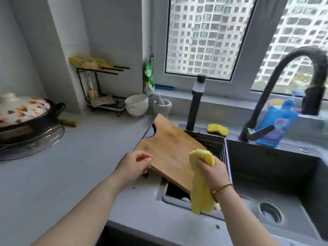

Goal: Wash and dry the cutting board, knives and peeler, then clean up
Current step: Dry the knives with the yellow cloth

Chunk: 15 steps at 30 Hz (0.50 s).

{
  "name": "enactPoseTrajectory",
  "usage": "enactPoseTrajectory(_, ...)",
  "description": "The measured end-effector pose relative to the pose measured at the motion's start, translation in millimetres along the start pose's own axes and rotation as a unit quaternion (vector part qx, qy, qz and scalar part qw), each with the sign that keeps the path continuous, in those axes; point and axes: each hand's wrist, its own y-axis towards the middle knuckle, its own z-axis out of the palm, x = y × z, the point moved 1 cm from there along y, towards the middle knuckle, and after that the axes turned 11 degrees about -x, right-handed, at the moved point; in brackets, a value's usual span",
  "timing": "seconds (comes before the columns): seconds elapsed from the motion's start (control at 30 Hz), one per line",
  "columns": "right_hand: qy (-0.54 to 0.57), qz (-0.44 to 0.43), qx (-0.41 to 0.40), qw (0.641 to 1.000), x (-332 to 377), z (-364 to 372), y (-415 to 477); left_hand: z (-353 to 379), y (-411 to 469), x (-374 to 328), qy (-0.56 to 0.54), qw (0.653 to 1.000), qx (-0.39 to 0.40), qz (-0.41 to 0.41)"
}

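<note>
A wooden cutting board (168,148) with a cut-out handle lies tilted over the left edge of the sink (266,167), its near end raised. My left hand (134,166) grips the board's near left edge, fingers curled under it. My right hand (211,173) holds a yellow cloth (200,185) bunched against the board's right side; the cloth's tail hangs down over the sink rim. No knives or peeler are visible.
A black faucet (276,103) arches over the sink, with a blue detergent bottle (276,125) behind it. A yellow sponge (217,129) lies on the back ledge. White bowls (136,105), a mortar (162,105), a black rack (104,96) and a floral-lidded pot (26,114) stand on the grey counter (71,166).
</note>
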Motion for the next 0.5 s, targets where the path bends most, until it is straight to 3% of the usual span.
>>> enactPoseTrajectory(0.1,-0.008,0.022,-0.048,0.999,-31,-59,34,88,9,-12,0.114,0.989,0.093,0.013)
enactPoseTrajectory(0.2,-0.005,0.046,-0.076,0.996,-59,-97,58,149,18,-16,0.231,0.965,0.127,0.014)
enactPoseTrajectory(0.33,0.005,0.074,-0.082,0.994,-85,-129,77,206,26,-16,0.366,0.924,0.108,0.021)
enactPoseTrajectory(0.5,0.005,0.110,-0.073,0.991,-112,-145,88,253,41,-12,0.501,0.856,0.079,0.102)
